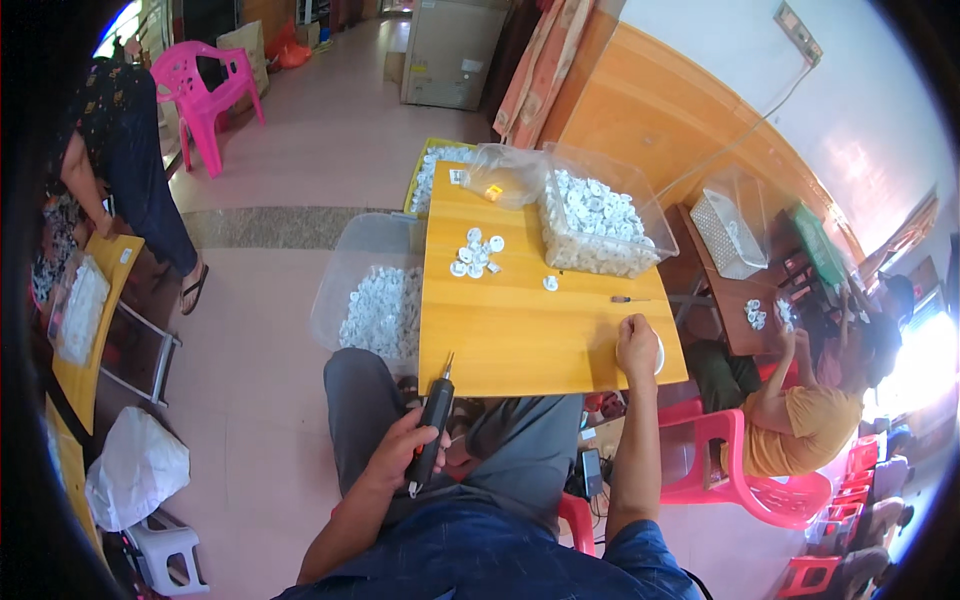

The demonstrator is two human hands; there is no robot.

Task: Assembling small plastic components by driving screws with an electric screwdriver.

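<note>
My left hand [408, 447] is wrapped round a black electric screwdriver [433, 425] above my lap, its bit pointing up toward the table's near edge. At the right front of the yellow wooden table [520, 345], my right hand [637, 348] is closed over a shallow white round dish [659, 353]. Whatever its fingers hold is hidden from above. Just beyond that hand lies a small screwdriver [627, 299] with a dark handle. A single white round plastic part [550, 284] sits mid-table, and a loose group of similar white parts [475, 254] is farther left.
A clear bin [665, 240] heaped with white parts stands at the table's far right, beside a plastic bag [490, 165]. Another clear bin [365, 240] is left of the table, near a yellow crate [411, 192]. People sit at right by a pink chair [735, 470]; one person [150, 170] stands left.
</note>
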